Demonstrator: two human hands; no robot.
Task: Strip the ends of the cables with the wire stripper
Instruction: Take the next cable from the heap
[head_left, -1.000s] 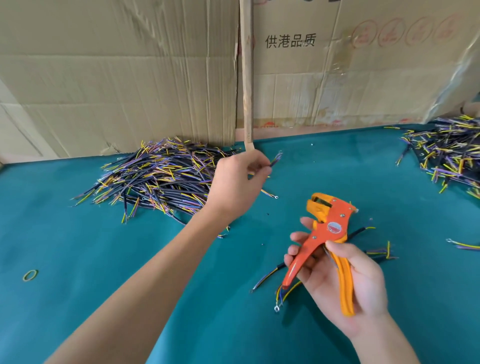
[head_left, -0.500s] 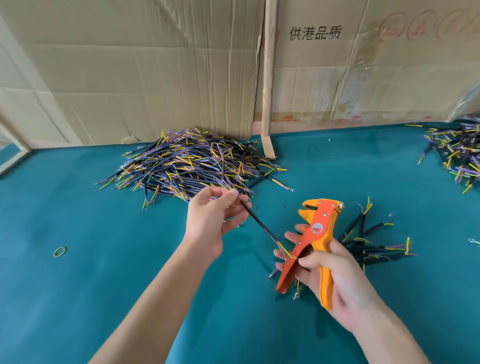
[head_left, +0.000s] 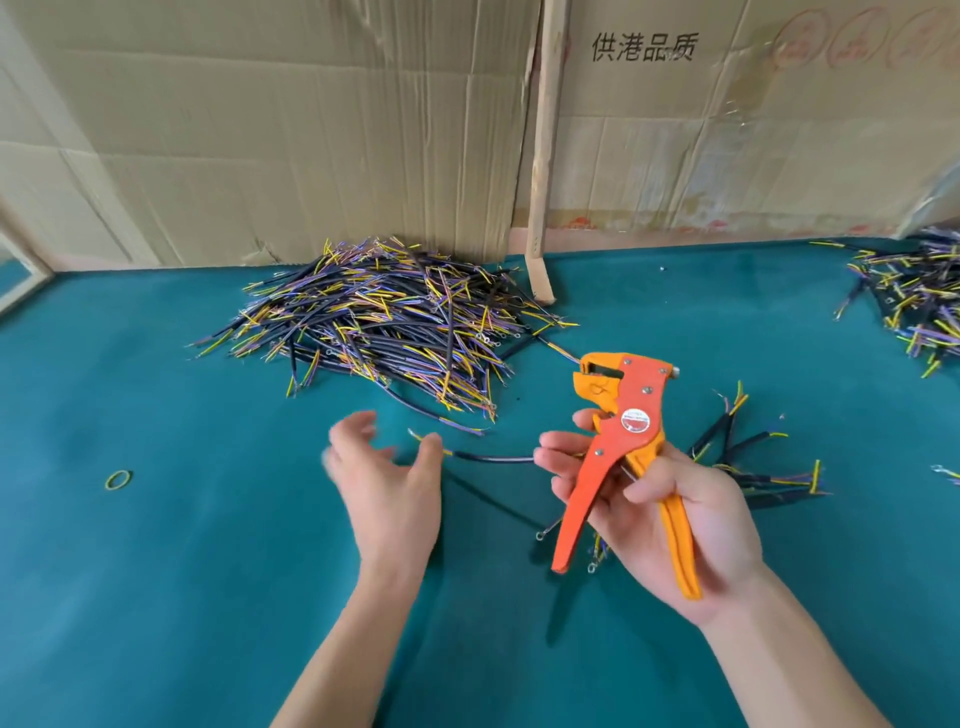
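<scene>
Green felt table (head_left: 156, 597) fills the view, flattened cardboard sheets (head_left: 260, 130) propped along the back edge, a wooden stick (head_left: 545, 156) leaning against them. No real containers in view; the cables sit loose on the felt. Big heap of black cables (head_left: 384, 327) with yellow and purple cores at centre back, a second heap (head_left: 914, 301) at the far right edge, a small cluster (head_left: 753, 462) just behind the right hand. Whether any of these are done or not, cannot tell at this size.

Right hand (head_left: 670, 525) grips the orange wire stripper (head_left: 621, 447) by its handles, head up, handles spread; the mouth looks unclamped with nothing in it. One black cable (head_left: 493, 459) runs level between the hands; its right end goes behind the right fingers, so who carries it there is unclear. Left hand (head_left: 384, 483) is blurred, fingers spread and loose, thumb touching or just beside the cable's yellow-cored left end; not a firm pinch as far as I can see.

Step in hand, as I judge it: get the cable end into the stripper. Do it well by pinching the cable close to the end so it stays stiff, feeding it square into the mouth, then squeezing once. Risk: floppy end misses the slot.

Small yellow-green rubber band (head_left: 119, 479) at left, well apart.
</scene>
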